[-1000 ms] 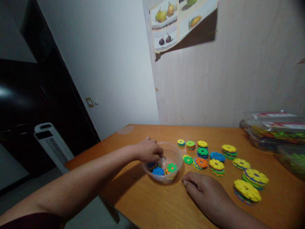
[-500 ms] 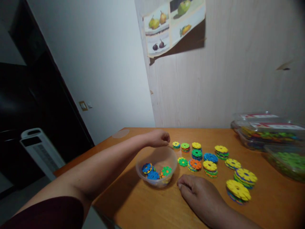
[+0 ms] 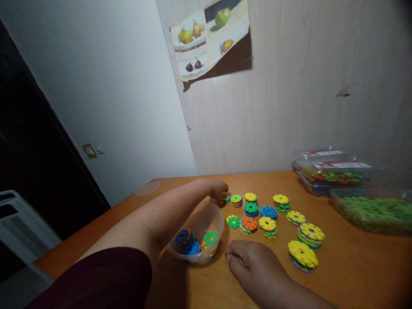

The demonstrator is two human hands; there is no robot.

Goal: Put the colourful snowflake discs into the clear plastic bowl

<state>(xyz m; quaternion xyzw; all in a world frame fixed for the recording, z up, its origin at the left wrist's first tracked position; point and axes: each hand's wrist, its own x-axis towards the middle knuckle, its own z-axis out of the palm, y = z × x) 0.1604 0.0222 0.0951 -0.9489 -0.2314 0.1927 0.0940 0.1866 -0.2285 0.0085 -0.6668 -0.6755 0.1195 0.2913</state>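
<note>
A small, far-left stack of multicoloured, flower-shaped plastic discs (image 3: 227, 199) is being reached by the left hand (image 3: 219, 189), no longer being held at the clear, round plastic bowl (image 3: 215, 221) as a second earlier; the work is apparently being shifted stackward. Whether its fingers are pinching cannot be told. The right hand (image 3: 254, 266) is being rested on the brown wooden table (image 3: 344, 262), fingers curled together.

The left hand (image 3: 219, 188) partly hides a small disc stack (image 3: 227, 199), its grip unclear.
</note>
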